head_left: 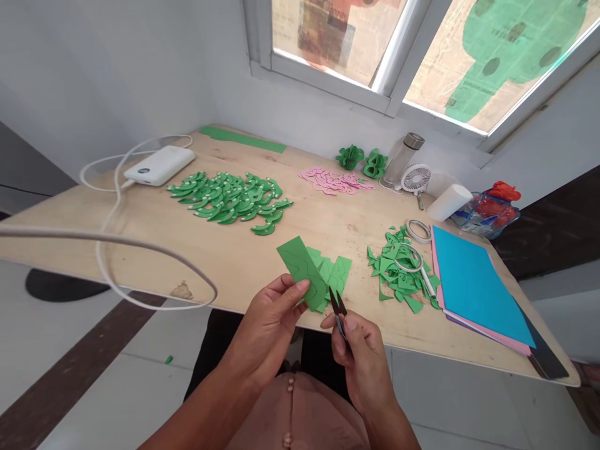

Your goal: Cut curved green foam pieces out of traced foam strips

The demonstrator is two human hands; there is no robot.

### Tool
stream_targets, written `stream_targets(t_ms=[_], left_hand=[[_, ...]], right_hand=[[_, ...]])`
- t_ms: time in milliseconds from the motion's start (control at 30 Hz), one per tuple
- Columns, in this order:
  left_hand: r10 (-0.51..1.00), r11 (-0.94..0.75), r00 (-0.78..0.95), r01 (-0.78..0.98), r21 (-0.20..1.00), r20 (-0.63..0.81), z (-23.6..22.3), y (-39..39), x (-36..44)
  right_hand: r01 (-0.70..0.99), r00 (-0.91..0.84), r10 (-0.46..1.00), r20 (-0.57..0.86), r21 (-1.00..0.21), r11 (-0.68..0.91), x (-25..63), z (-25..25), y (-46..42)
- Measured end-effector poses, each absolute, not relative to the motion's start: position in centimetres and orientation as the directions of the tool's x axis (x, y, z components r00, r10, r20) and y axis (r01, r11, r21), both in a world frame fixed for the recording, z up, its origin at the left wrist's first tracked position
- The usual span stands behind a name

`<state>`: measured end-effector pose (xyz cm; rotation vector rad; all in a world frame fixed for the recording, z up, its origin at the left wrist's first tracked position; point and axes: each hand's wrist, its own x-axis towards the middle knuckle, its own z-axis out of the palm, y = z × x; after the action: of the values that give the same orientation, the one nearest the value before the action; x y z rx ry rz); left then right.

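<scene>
The left hand (276,303) holds a green card (304,270) with curved outlines drawn on it; its grip is clamped on the card's near edge, thumb on top, so most of the card reaches out beyond the fingers, slanting to the far left. The right hand (356,337) has its grip closed around the handles of a pair of scissors (338,306), whose dark blades stand parted, pointing away just right of the card. More green pieces (341,274) lie on the bench (323,219) behind the card.

Farther left on the bench is a spread of green curved cutouts (234,197), with a white power bank (162,165) and its cable beyond them to the left. Pink cutouts (335,180) lie at the far middle, near two green paper balls (350,157). To the right, a magnifying glass (409,257) rests on green scraps (389,269), beside a stack of coloured sheets (478,281).
</scene>
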<state>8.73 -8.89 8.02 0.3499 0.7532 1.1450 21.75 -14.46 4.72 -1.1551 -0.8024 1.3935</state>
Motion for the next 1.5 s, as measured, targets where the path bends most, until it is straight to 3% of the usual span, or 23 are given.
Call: stream_targets(t_ms=[533, 867, 1200, 1500], left_hand=[[0.902, 0.425, 0.27, -0.688, 0.588, -0.335, 7.6, -9.0, 8.3], [0.861, 0.507, 0.396, -0.631, 0.587, -0.319, 7.8, -9.6, 7.7], [0.861, 0.509, 0.393, -0.635, 0.582, -0.323, 8.0, -10.1, 8.1], [0.83, 0.544, 0.456, -0.532, 0.649, -0.322, 9.2, -10.6, 7.9]], right_hand=[[-0.309, 0.053, 0.968, -0.244, -0.926, -0.217, 21.4, 4.5, -14.4], [-0.193, 0.054, 0.981, -0.186, -0.966, -0.173, 21.5, 4.2, -13.8], [0.005, 0.118, 0.989, -0.092, -0.996, -0.093, 21.1, 5.5, -13.4], [-0.017, 0.081, 0.99, -0.114, -0.993, -0.113, 21.1, 4.8, -13.0]])
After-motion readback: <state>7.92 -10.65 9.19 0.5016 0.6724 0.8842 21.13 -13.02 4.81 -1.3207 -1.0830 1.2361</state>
